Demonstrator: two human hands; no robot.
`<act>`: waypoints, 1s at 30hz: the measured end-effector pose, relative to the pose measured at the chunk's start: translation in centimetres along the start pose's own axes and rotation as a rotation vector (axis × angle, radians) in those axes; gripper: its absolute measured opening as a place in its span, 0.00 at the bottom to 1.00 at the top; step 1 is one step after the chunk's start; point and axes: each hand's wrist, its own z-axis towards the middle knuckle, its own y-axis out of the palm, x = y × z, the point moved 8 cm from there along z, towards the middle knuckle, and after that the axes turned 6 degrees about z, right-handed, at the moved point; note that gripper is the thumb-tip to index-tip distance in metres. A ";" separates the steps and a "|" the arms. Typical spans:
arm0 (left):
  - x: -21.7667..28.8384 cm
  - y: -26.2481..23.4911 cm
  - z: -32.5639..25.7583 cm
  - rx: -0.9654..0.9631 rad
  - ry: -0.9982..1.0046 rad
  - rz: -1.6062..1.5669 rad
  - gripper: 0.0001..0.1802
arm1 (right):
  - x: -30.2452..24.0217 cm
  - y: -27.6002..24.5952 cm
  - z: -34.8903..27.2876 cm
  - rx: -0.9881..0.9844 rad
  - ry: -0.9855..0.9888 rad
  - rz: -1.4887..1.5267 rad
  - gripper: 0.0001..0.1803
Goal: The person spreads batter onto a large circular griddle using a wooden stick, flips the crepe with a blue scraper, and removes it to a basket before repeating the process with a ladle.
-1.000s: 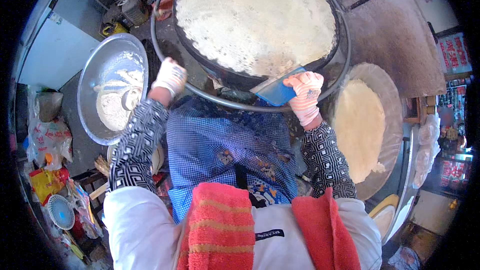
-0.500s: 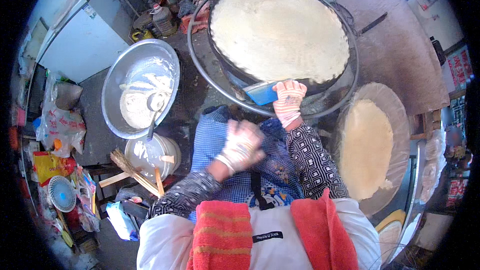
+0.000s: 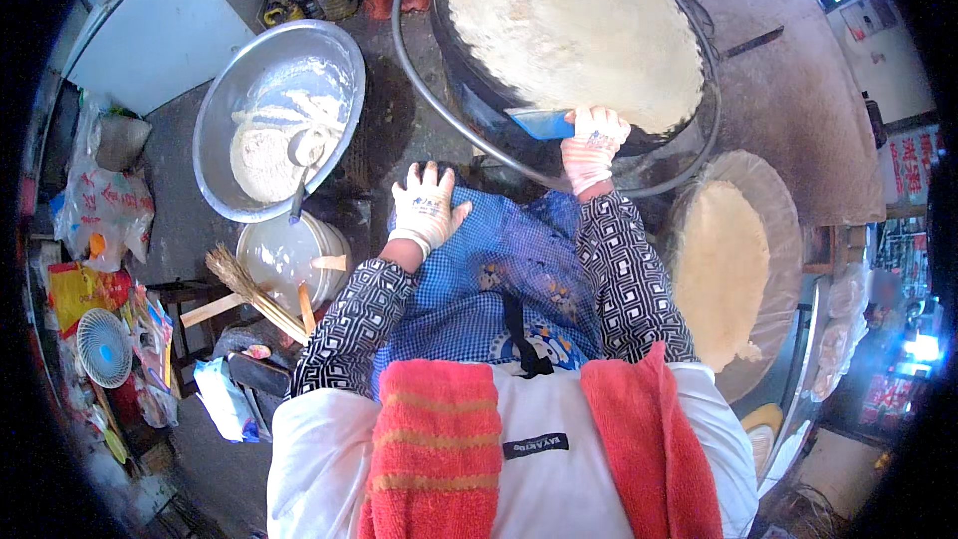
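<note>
Blue scraper (image 3: 542,124), clamped in the right hand (image 3: 594,148), sits at the griddle rim (image 3: 484,81) (left hand (image 3: 427,208) spread over apron (image 3: 469,250)).

A white fabric glove (image 3: 421,225) with a small dark print covers the left grip (image 3: 427,208); a white glove with pale orange stripes (image 3: 584,168) covers the right grip (image 3: 595,145). Behind both grips come black-and-white geometric-patterned sleeves (image 3: 639,274), a blue checked apron (image 3: 464,284), a white cloth top (image 3: 544,499) with a dark rectangular label (image 3: 536,446), and a red tan-striped terry towel (image 3: 434,414).
</note>
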 end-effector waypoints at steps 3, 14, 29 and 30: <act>-0.1 0.1 0.1 -0.008 -0.007 -0.002 0.37 | 0.6 0.2 0.2 -0.003 -0.006 -0.048 0.04; -0.4 0.5 0.8 0.034 -0.004 0.005 0.35 | 0.1 -0.4 0.8 0.066 -0.083 -0.001 0.05; -1.9 0.7 0.7 0.259 0.010 -0.272 0.32 | -0.4 0.4 2.5 -0.002 -0.072 0.012 0.13; -2.4 -0.2 0.8 0.302 -0.022 -0.386 0.31 | -0.6 0.4 2.9 -0.005 -0.066 0.005 0.13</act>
